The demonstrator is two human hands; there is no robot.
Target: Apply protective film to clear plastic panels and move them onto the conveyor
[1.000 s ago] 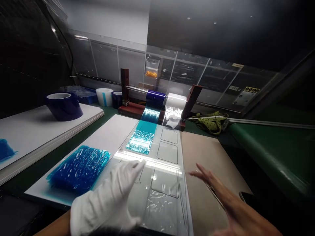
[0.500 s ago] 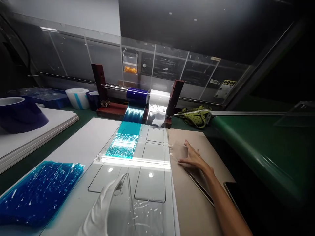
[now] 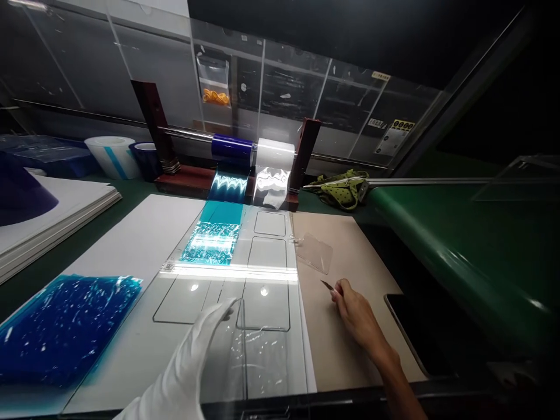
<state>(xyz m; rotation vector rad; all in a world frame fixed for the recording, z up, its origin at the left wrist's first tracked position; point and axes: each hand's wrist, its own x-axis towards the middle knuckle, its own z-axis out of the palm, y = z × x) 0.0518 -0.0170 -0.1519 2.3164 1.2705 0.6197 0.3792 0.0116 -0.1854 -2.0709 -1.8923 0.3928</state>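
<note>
My left hand (image 3: pixel 205 341), in a white glove, pinches a clear flat panel (image 3: pixel 243 350) by its edge and holds it tilted above the lower part of the glass sheet. Bare, my right hand (image 3: pixel 356 312) is closed on a small knife over the brown board; its pointed blade (image 3: pixel 326 285) sticks out to the left, while the handle is hidden by the fingers. Just beyond the blade lies a small clear piece (image 3: pixel 315 252) on the board. Clear film (image 3: pixel 265 359) lies to the right of the held panel.
The glass sheet (image 3: pixel 140 350) bears black rectangle outlines. Behind it, a stand (image 3: pixel 184 182) carries a blue film roll (image 3: pixel 231 150) and a clear film roll (image 3: pixel 275 153). Blue sheets (image 3: pixel 70 329) lie left; a phone (image 3: pixel 415 332) and a green cushioned surface (image 3: pixel 464 251) are right.
My right hand has left the small clear piece, drawn back toward me and closed on the knife. My left hand still holds the panel, now turned slightly. The view has shifted.
</note>
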